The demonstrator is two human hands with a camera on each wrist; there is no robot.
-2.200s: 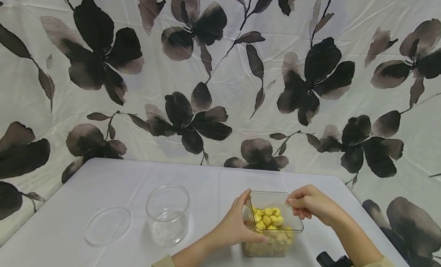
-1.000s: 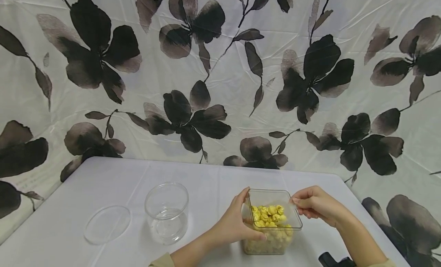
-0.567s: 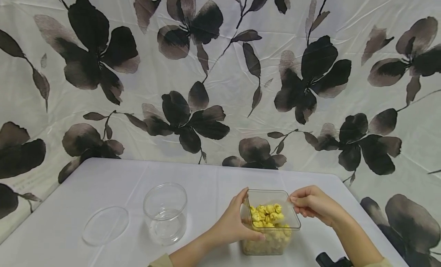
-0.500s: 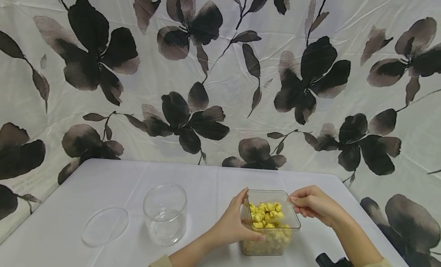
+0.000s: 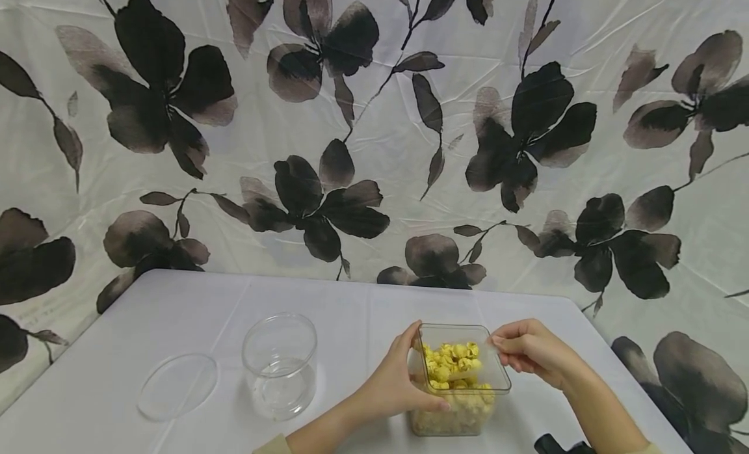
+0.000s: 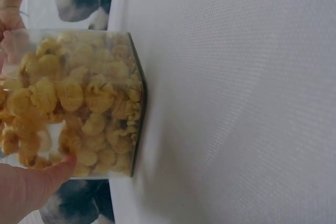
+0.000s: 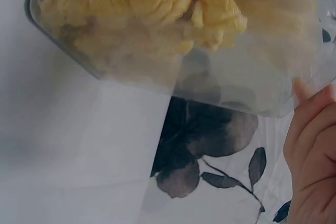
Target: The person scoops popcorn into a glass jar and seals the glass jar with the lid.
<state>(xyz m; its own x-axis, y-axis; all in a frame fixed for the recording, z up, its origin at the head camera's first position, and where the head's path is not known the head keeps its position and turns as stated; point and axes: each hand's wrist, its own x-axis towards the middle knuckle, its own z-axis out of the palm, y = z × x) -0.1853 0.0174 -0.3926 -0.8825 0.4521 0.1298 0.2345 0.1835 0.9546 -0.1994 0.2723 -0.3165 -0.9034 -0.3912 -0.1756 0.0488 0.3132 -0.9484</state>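
Note:
A clear square plastic container [image 5: 450, 412], part-filled with yellow popcorn [image 5: 447, 360], stands on the white table. My left hand [image 5: 389, 382] grips its left side, thumb across the front and fingers behind. The left wrist view shows the thumb [image 6: 55, 174] against the popcorn-filled wall. At the right rim, my right hand [image 5: 529, 350] pinches something pale and thin with curled fingers. It seems to reach down into the popcorn, where a pale edge [image 5: 462, 376] shows; I cannot tell its kind. In the right wrist view the curled fingers [image 7: 315, 124] sit by the container's rim.
Left of the container stands a clear round jar [image 5: 279, 366] without a lid. A clear round lid [image 5: 178, 387] lies flat further left. A black object [image 5: 562, 445] is by the right forearm at the front. A floral cloth [image 5: 328, 116] hangs behind the table.
Popcorn pieces inside the container have shifted and a pale edge now shows among them. The right hand has moved only slightly at the rim; the left hand keeps its grip.

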